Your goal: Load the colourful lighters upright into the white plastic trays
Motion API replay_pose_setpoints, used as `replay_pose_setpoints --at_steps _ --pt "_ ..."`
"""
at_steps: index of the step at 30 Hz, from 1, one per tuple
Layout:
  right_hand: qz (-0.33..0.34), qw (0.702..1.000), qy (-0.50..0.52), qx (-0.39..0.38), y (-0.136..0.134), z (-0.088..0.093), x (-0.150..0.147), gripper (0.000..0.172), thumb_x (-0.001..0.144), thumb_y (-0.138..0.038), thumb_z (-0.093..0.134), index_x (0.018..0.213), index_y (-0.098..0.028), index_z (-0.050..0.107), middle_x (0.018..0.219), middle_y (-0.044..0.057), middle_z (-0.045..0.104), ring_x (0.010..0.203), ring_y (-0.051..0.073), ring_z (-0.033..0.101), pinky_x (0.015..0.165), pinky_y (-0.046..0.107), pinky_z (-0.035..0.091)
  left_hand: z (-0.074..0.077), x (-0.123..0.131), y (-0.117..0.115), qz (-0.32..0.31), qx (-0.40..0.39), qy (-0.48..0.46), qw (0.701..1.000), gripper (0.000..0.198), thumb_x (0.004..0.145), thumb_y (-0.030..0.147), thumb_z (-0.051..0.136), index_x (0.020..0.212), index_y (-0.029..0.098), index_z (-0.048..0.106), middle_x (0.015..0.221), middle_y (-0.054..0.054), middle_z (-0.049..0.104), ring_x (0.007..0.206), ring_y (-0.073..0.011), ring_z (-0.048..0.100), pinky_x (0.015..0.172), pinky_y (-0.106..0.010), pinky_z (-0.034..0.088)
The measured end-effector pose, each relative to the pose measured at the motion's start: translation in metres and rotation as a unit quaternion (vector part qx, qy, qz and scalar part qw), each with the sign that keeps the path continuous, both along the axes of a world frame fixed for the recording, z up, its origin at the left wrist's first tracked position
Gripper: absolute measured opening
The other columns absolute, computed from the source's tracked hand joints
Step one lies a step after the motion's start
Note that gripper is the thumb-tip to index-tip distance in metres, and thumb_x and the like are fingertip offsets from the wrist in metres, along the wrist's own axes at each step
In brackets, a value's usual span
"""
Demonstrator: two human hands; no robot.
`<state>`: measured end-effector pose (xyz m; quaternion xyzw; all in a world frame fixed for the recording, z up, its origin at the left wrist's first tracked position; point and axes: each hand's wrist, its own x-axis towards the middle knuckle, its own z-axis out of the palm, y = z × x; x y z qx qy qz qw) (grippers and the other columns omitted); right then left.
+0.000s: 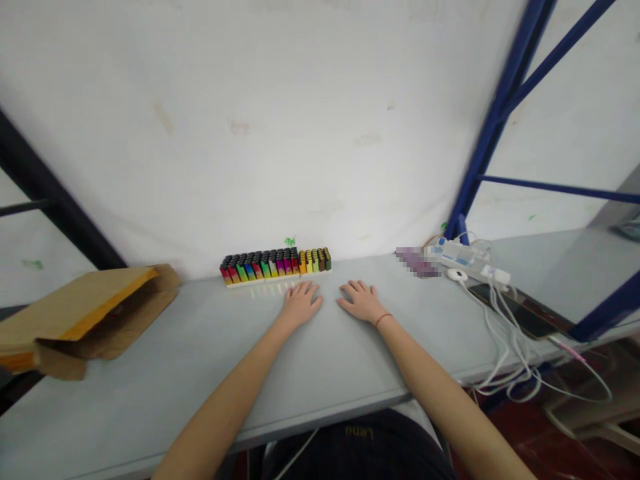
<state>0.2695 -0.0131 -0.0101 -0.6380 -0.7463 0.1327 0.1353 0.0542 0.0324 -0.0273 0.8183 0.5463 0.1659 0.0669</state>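
Observation:
My left hand lies flat on the grey tabletop, palm down with its fingers spread. Just beyond its fingertips stand several rows of upright lighters in pale trays against the wall. Most have black tops and multicoloured bodies; a group of yellow, orange and dark ones is at the right end. My right hand also rests palm down, fingers apart, a short way to the right. A thin red string circles that wrist. Neither hand holds anything or touches the lighters.
An open cardboard box lies on its side at the left. On the right are a white power strip, tangled white cables, a dark phone and a blurred purple item. Blue metal posts rise there.

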Motion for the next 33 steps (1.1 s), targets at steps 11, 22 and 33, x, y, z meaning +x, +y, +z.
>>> replay_pose_setpoints --at_steps 11,22,33 --pt "0.024 1.000 -0.007 -0.016 0.000 0.005 0.006 0.051 0.097 -0.048 0.048 0.142 -0.025 0.051 0.157 0.013 0.038 0.147 0.035 0.027 0.113 0.064 0.019 0.006 -0.009 -0.008 -0.037 -0.046 0.047 0.997 0.050 0.098 0.045 0.039 0.143 0.024 0.050 0.160 -0.011 0.038 0.150 -0.0287 0.028 0.121 -0.051 0.017" --pt "0.027 0.999 -0.019 -0.026 -0.002 0.009 0.006 0.054 0.096 -0.049 0.046 0.143 -0.024 0.049 0.159 0.011 0.036 0.148 0.034 0.026 0.115 0.062 0.017 0.009 -0.012 -0.012 -0.033 -0.048 0.080 0.995 0.050 0.101 0.043 0.038 0.146 0.023 0.047 0.161 -0.008 0.035 0.150 -0.0257 0.028 0.123 -0.046 0.018" --pt "0.029 0.999 -0.025 -0.031 -0.003 0.011 0.006 0.055 0.097 -0.050 0.046 0.144 -0.023 0.049 0.160 0.011 0.035 0.148 0.035 0.026 0.116 0.062 0.019 0.009 -0.012 -0.012 -0.032 -0.043 0.090 0.994 0.049 0.102 0.042 0.038 0.146 0.023 0.047 0.161 -0.007 0.036 0.150 -0.0251 0.029 0.122 -0.046 0.019"
